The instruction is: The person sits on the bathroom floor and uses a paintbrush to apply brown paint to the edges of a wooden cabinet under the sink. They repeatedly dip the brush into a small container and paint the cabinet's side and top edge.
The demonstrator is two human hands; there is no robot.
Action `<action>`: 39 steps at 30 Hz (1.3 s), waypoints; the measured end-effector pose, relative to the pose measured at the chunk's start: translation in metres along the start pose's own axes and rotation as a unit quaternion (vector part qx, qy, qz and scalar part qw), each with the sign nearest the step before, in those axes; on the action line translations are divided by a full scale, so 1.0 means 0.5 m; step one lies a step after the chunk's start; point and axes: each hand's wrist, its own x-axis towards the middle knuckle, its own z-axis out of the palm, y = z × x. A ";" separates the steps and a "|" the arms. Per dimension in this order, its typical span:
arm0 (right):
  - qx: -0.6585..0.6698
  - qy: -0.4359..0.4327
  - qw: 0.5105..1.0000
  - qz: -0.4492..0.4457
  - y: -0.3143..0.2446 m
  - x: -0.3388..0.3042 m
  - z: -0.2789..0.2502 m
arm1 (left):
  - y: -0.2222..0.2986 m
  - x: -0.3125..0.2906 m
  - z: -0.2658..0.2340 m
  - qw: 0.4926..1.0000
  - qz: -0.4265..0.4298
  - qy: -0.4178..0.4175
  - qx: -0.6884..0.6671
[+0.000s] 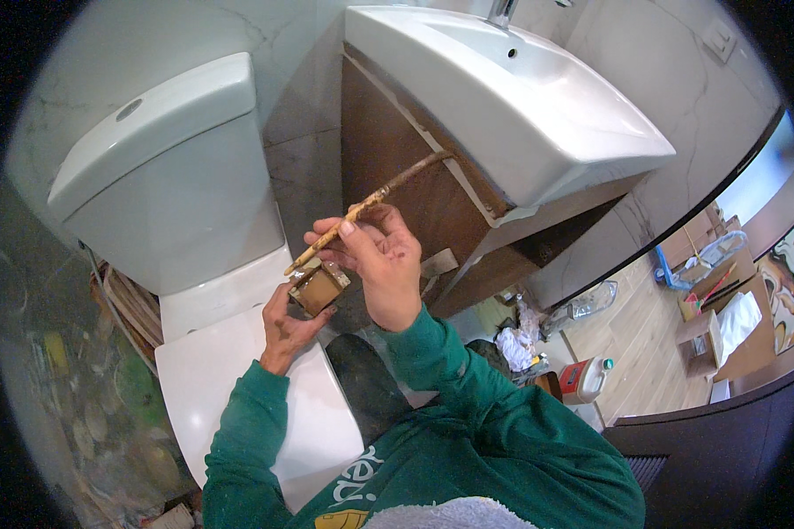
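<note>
Head view. Hard to make out: contact between the far brown end of the slender tool (410, 174), at 1 o'clock, and the brown cabinet (397, 132). Partly hidden: mid-shaft, behind fingers of the right hand (386, 264), near centre, pinching the tool between thumb and fingers. Cut off at 6 o'clock: green sweatshirt (529, 458).

Around: white basin (591, 132) at 2 o'clock, above the cabinet; toilet tank (176, 185) at 10 o'clock; toilet lid (229, 388) at 8 o'clock, partly covered by the left sleeve.

Containers: small open container (319, 289) at 9 o'clock, gripped by curled fingers and thumb of the left hand (289, 333), brown inside, fill level indeterminable; red-and-white jug (587, 381) at 4 o'clock, green-capped, contents indeterminable.
</note>
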 end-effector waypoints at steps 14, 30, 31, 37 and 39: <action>-0.016 -0.008 0.999 -0.050 0.000 -0.079 -0.006 | 0.009 0.001 -0.002 1.000 0.002 -0.016 0.010; -0.003 0.008 0.996 -0.084 -0.008 -0.081 -0.008 | 0.008 0.000 -0.003 1.000 0.006 -0.009 0.013; -0.006 0.007 0.996 -0.086 -0.007 -0.076 -0.008 | 0.007 0.000 -0.003 1.000 0.012 -0.006 0.020; 0.001 0.008 0.998 -0.062 0.004 -0.037 -0.007 | 0.003 0.000 -0.004 1.000 0.004 -0.006 0.012; 0.000 0.002 0.998 -0.057 0.007 -0.023 -0.006 | 0.003 0.000 -0.001 1.000 0.004 -0.001 0.020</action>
